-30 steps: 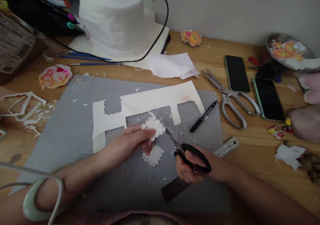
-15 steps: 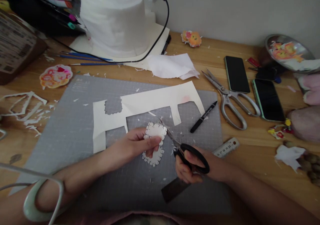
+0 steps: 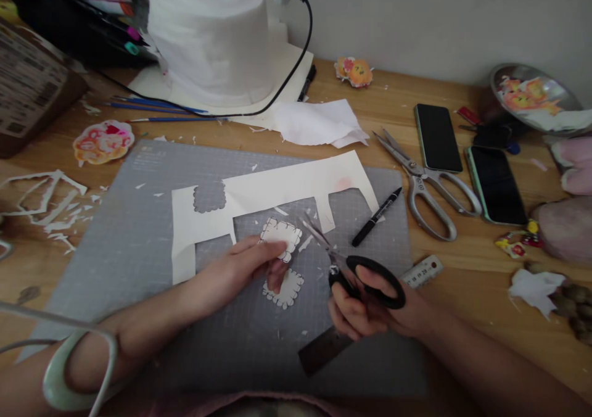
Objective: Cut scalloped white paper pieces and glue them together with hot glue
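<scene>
Upper left of the frame, a big white paper roll (image 3: 210,37) stands on a cream sheet, a black cable (image 3: 296,65) curving down past it. Left of that, coloured markers (image 3: 115,22) and a brown cardboard box (image 3: 28,84). Blue pencils (image 3: 157,107) lie just below the roll. A painted flower sticker (image 3: 102,140) sits at the left, a smaller one (image 3: 354,70) near the wall. Right of centre, a black marker pen (image 3: 377,216), large silver shears (image 3: 423,185), two dark phones (image 3: 438,136) side by side. A metal bowl (image 3: 536,93) occupies the upper right. The grey cutting mat (image 3: 115,250) covers the wooden desk (image 3: 485,281) in the middle.
</scene>
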A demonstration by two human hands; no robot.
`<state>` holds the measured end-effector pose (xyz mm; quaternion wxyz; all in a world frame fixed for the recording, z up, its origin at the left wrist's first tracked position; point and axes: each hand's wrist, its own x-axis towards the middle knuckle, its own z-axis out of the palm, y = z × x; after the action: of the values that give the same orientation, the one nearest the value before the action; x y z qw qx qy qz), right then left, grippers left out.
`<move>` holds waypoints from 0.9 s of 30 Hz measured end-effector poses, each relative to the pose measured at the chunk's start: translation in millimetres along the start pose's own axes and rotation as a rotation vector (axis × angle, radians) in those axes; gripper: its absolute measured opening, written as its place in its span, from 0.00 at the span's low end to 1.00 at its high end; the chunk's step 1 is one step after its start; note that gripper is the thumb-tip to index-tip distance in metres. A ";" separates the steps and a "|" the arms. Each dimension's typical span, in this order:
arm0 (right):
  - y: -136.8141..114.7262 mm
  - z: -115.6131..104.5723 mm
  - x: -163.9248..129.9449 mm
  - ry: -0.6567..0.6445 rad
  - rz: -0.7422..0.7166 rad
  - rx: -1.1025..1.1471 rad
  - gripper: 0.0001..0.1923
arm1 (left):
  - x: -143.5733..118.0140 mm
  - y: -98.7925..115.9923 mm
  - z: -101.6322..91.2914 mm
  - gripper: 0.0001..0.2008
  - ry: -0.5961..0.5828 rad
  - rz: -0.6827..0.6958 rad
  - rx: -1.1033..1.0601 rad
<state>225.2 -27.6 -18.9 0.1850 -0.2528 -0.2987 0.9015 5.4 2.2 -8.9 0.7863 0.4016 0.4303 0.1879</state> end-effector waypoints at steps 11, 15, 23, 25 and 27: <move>2.1 0.5 2.5 0.030 0.027 -0.007 0.25 | -2.9 1.2 3.1 0.08 0.071 0.042 -0.012; 1.5 0.5 1.6 0.018 0.019 -0.034 0.25 | -1.6 1.1 1.6 0.10 0.044 0.053 0.009; 1.8 -0.8 0.0 -0.010 -0.003 0.012 0.24 | 1.0 2.7 4.7 0.06 0.136 0.037 -0.077; 3.1 -1.5 0.2 -0.014 -0.001 0.018 0.24 | 0.8 2.6 5.9 0.07 0.161 0.025 -0.085; 4.0 -2.0 0.4 -0.019 0.000 0.014 0.24 | 0.6 2.1 6.4 0.09 0.173 0.030 -0.073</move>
<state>225.3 -29.6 -22.9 0.1839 -0.2431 -0.2939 0.9059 11.1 0.9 -5.7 0.7575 0.3613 0.4832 0.2494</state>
